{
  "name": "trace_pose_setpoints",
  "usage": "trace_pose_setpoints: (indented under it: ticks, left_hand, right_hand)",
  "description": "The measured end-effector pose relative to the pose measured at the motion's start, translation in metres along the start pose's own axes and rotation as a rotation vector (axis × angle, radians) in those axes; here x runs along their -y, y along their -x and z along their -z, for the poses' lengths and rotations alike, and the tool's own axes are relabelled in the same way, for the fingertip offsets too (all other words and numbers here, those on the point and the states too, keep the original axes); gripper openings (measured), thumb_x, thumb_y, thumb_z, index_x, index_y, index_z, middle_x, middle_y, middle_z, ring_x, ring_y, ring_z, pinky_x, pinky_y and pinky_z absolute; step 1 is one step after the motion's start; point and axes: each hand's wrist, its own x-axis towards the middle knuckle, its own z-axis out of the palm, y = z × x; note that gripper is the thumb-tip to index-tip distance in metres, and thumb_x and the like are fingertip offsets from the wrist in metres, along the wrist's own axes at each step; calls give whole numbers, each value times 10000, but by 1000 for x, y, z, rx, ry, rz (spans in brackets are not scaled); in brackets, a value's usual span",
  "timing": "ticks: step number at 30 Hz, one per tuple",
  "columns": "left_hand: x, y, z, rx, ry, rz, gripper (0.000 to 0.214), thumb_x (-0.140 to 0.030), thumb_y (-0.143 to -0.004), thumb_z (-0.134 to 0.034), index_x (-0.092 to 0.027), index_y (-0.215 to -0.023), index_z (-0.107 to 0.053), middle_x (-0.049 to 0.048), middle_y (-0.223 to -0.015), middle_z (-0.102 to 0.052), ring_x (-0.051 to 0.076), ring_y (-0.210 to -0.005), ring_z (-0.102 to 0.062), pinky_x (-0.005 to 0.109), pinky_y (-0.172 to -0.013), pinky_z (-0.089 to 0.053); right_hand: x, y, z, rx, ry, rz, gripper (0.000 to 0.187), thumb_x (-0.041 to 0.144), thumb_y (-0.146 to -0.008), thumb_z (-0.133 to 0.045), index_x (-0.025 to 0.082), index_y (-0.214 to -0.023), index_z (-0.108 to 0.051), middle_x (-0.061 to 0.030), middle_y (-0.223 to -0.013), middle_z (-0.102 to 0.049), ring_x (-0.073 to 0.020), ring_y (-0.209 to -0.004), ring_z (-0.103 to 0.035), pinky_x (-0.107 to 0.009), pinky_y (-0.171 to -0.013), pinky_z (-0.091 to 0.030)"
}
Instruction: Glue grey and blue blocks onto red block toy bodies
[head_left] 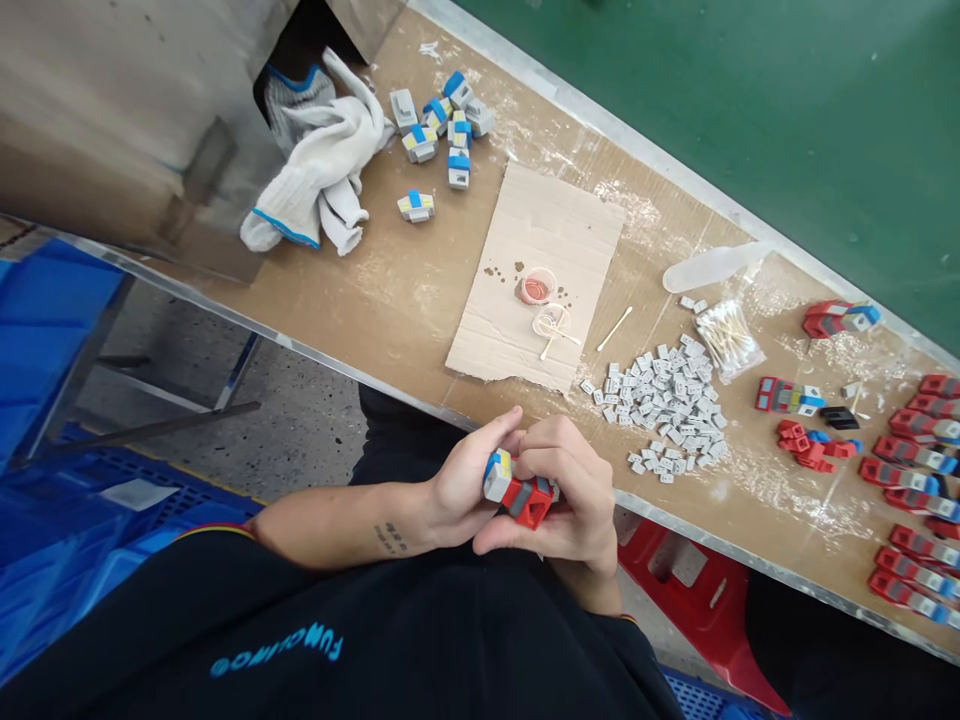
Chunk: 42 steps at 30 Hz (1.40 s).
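Close to my body, in front of the table edge, both hands are around a small toy vehicle (531, 500) with a red and grey part and a white, yellow and blue end. My left hand (459, 482) presses round the white end. My right hand (579, 485) curls over the red end, with its thumb underneath. The fingers hide part of the toy. Just beyond my hands on the table lie many small grey pieces (667, 395) in a loose pile and a piece of cardboard (487, 310) with a small cup of reddish liquid (536, 287) on it.
Cotton swabs in a bag (729, 340), a loose swab (615, 328) and a clear plastic bottle (712, 268) lie to the right. Red toy vehicles (911, 450) line the far right. White-blue toy parts (421, 145) and white gloves (322, 170) are at left. A red stool (697, 610) stands below.
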Motion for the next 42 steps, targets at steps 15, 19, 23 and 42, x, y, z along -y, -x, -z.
trace_pose_setpoints:
  ticks: [15, 19, 23, 42]
  left_hand:
    - [-22, -22, 22, 261, -1430, -1737, 558, -401, -929, -815, -201, -1380, -555, 145, -1270, -692, 237, -1111, -712, 367, -894, -638]
    - [-34, -28, 15, 291, -1482, -1829, 341, -381, -1004, -728, -186, -1271, -645, 107, -1123, -799, 212, -1033, -766, 357, -891, -661]
    - [-38, -27, 18, 350, -1415, -1727, 405, -465, -984, -741, -163, -1243, -665, 101, -1016, -809, 209, -958, -782, 331, -822, -663]
    - [-27, -14, 19, 327, -1353, -1757, 378, -395, -950, -797, -125, -1196, -699, 116, -960, -821, 222, -882, -792, 337, -744, -692]
  right_hand:
    - [-9, 4, -20, -548, -440, -360, 670, 932, -782, -617, 284, -885, -483, 16, -822, -486, -169, -676, -529, -316, -585, -504]
    - [-12, 8, -27, -523, -493, -400, 682, 954, -782, -583, 296, -899, -444, 42, -776, -451, -139, -571, -428, -296, -500, -464]
    - [-14, 6, -31, -645, -394, -300, 597, 871, -878, -575, 283, -980, -545, 1, -916, -549, -168, -725, -544, -323, -630, -522]
    - [-22, -2, -23, -679, 107, 133, 623, 825, -987, -424, 248, -1047, -651, 2, -809, -549, -184, -667, -525, -358, -568, -415]
